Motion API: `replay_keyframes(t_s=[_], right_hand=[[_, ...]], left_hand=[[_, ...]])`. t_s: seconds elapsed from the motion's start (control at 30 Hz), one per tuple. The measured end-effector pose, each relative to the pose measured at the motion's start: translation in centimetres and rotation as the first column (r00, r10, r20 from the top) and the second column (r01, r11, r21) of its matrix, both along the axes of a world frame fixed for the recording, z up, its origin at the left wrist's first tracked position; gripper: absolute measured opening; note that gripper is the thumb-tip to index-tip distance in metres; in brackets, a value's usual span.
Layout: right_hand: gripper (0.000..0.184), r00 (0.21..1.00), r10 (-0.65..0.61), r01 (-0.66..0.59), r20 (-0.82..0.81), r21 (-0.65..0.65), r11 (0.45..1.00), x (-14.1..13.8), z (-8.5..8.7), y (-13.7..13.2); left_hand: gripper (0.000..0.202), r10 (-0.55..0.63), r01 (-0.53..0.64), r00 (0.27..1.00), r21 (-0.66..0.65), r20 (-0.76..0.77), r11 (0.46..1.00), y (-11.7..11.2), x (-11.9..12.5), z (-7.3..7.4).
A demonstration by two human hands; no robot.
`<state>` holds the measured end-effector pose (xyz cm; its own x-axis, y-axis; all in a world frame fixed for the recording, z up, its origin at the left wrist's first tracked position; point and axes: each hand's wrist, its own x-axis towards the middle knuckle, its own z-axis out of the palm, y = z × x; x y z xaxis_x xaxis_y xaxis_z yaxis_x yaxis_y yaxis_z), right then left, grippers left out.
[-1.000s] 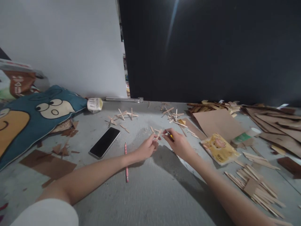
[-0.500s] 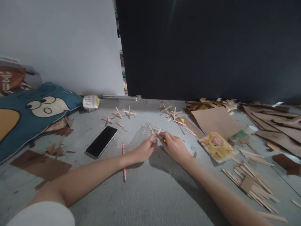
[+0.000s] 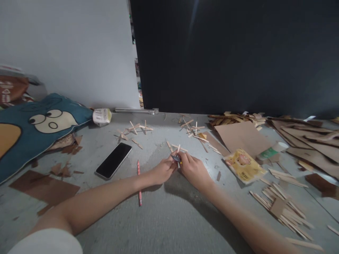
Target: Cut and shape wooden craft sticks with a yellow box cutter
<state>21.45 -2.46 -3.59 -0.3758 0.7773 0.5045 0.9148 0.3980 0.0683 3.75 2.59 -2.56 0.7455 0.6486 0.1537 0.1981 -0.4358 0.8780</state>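
Observation:
My left hand (image 3: 163, 170) rests on the grey floor (image 3: 169, 218) with its fingers pinched on a short wooden craft stick (image 3: 178, 149). Right beside it, my right hand (image 3: 192, 169) is closed round a small yellow-handled knife (image 3: 177, 158), whose grey blade touches the stick where the two hands meet. More loose sticks (image 3: 177, 146) lie just beyond the fingertips.
A black phone (image 3: 113, 160) and a red pencil (image 3: 138, 181) lie left of the hands. Stick crosses (image 3: 135, 129) and scraps sit farther back. Cardboard sheets (image 3: 242, 135), a yellow packet (image 3: 244, 165), a glue bottle (image 3: 272, 151) and a stick pile (image 3: 283, 208) are at the right; a blue cushion (image 3: 37, 128) at the left.
My right hand has drawn in leftward to meet my left hand, bringing the knife blade onto the stick. The view has shifted slightly.

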Motion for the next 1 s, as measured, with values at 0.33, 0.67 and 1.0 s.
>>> replay_keyframes(t_s=[0.33,0.67,1.0], right_hand=[[0.022,0.994,0.019,-0.011,0.106,-0.079,0.997,-0.1,1.4,-0.1],[0.016,0.948,-0.025,-0.037,-0.317,-0.185,0.982,0.9,2.2,0.8],[0.016,0.699,-0.101,-0.074,-0.708,-0.212,0.974,0.2,3.0,1.1]], left_hand=[[0.027,-0.035,0.039,0.999,0.137,-0.036,0.990,0.0,0.0,0.0],[0.038,-0.029,0.039,0.998,-0.182,0.056,0.982,0.1,-0.2,-1.2],[0.041,-0.016,0.076,0.979,-0.289,0.205,0.954,0.4,0.0,-1.7]])
